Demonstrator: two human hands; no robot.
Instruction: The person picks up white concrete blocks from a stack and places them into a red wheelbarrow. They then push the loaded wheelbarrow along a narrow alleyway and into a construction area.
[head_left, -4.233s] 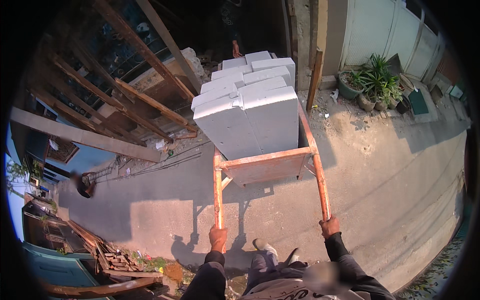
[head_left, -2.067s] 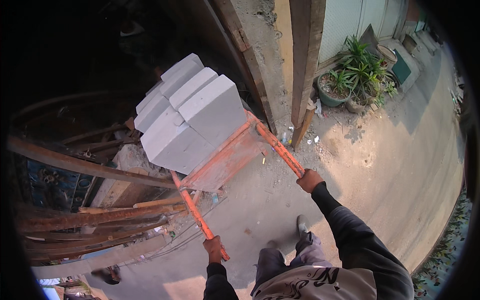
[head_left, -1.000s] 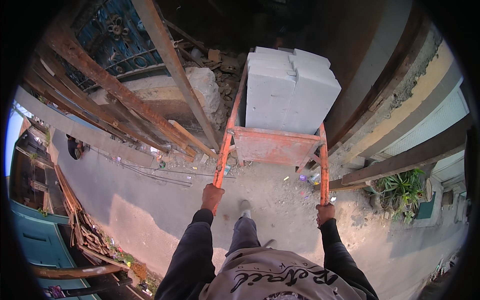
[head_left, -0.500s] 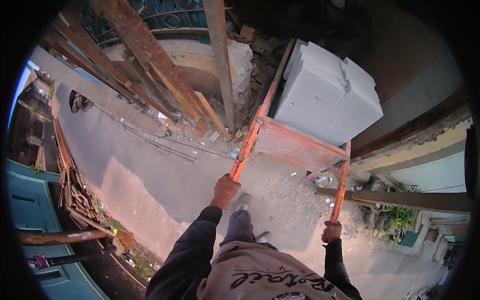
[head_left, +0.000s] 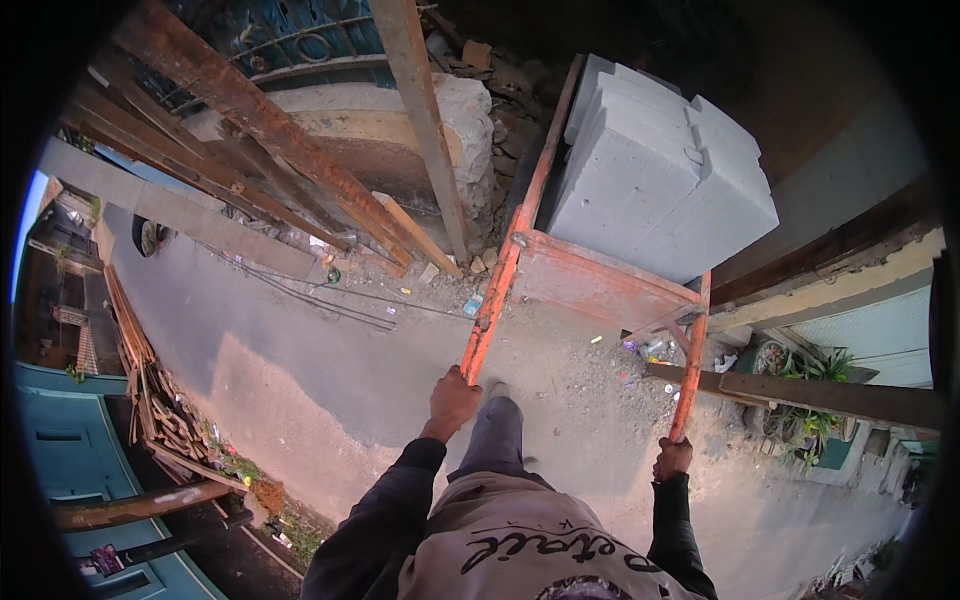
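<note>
At the far left, a teal wall (head_left: pixel 60 470) is seen, with a heap of timber offcuts (head_left: pixel 150 400) piled beside it on the concrete ground (head_left: pixel 330 370). Further right, several rusty wooden beams (head_left: pixel 250 110) are leaned in a slanting row, and one upright post (head_left: pixel 420 120) is set in front of a rough stone block (head_left: pixel 465 120). The left hand (head_left: pixel 452 400) is closed fully around the end of the left handle (head_left: pixel 495 300) of an orange metal handcart (head_left: pixel 600 285). One leg in grey trousers (head_left: pixel 495 440) is seen between the two handles. On the cart's bed, pale grey concrete blocks (head_left: pixel 650 170) are stacked on edge; about four can be counted, though the exact number cannot be told. The right hand (head_left: pixel 674 458) is wrapped tight around the end of the right handle (head_left: pixel 690 360). Two handles are thus held, one per hand. At the right, one wooden plank (head_left: pixel 820 395) is laid across, and a potted plant (head_left: pixel 810 430) is seen just beneath it.
</note>
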